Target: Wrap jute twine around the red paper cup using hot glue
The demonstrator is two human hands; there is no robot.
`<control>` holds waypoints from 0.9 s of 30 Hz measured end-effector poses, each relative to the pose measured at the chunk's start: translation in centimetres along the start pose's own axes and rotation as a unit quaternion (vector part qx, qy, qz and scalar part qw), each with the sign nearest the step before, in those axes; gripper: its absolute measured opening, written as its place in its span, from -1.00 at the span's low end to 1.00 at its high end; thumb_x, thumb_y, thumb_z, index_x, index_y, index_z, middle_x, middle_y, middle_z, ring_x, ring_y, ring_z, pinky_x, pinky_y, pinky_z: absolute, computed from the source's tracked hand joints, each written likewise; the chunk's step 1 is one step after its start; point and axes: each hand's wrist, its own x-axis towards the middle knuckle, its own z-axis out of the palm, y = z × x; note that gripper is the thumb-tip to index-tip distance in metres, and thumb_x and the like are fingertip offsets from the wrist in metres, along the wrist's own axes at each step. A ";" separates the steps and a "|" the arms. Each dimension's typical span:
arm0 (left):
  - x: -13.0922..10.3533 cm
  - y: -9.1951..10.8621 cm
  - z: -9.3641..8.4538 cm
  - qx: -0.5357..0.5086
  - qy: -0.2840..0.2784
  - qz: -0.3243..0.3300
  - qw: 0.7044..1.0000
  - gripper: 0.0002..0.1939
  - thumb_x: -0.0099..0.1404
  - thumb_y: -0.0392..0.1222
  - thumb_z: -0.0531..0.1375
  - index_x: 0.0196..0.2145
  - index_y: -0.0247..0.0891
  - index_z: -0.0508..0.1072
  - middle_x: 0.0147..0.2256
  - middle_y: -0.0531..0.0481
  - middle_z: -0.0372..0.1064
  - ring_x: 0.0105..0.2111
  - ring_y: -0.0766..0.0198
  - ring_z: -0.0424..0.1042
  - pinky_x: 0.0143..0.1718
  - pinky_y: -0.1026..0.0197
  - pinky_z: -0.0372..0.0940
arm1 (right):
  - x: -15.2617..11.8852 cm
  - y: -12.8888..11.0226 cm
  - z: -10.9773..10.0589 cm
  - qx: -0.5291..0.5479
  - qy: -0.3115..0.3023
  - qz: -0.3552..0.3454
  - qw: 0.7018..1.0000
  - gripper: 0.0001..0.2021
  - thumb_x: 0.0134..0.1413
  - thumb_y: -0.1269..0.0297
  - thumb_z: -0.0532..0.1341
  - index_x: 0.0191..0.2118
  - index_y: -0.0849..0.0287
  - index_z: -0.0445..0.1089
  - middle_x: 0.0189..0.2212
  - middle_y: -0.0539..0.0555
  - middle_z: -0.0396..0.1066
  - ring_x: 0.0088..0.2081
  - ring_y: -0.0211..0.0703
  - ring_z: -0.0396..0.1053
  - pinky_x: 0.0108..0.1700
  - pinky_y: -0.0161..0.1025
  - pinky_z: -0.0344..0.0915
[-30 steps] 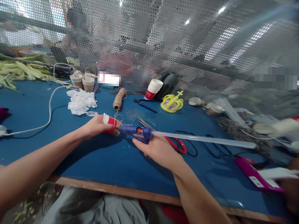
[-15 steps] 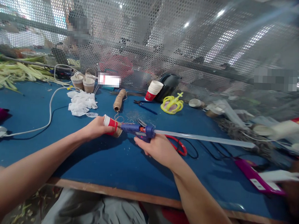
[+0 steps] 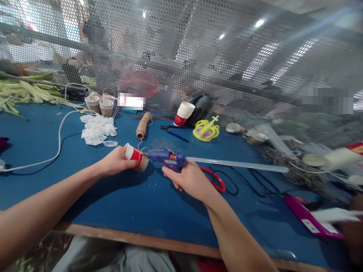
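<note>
Closed round a red and white paper cup (image 3: 134,155), my left hand (image 3: 117,162) tilts it on its side above the table. Twine is wound around the cup's right end, and a strand runs from it back to a twine spool (image 3: 144,125). My right hand (image 3: 188,177) grips a blue hot glue gun (image 3: 168,159), whose nozzle points left and meets or nearly meets the cup's wound part. A long clear glue stick (image 3: 237,164) sticks out of the gun's rear. Behind the cup lies a pair of blue-handled pliers (image 3: 177,133).
White gloves (image 3: 97,129) and two twine-wrapped cups (image 3: 106,106) are at the back left, near pale husks (image 3: 23,94). Stacked paper cups (image 3: 184,113) and a yellow crown-shaped piece (image 3: 206,130) stand behind. Red-handled scissors (image 3: 217,181) and a purple power strip (image 3: 311,220) lie right.
Both hands keep their holds on the cup and glue gun, with the nozzle still at the twine. The whole view has shifted slightly as the head moved.
</note>
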 end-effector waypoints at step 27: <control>-0.1 0.2 0.1 -0.021 -0.022 0.013 0.999 -0.80 -0.05 -0.24 0.16 -0.40 -0.36 0.43 -0.47 0.01 0.44 -0.47 0.29 0.38 -0.41 0.29 0.26 | -0.2 -0.2 -0.3 0.014 -0.017 0.019 1.000 -0.75 -0.06 0.17 0.09 -0.59 0.22 0.26 -0.82 -0.08 0.18 -0.74 -0.34 0.16 -0.64 -0.40 0.16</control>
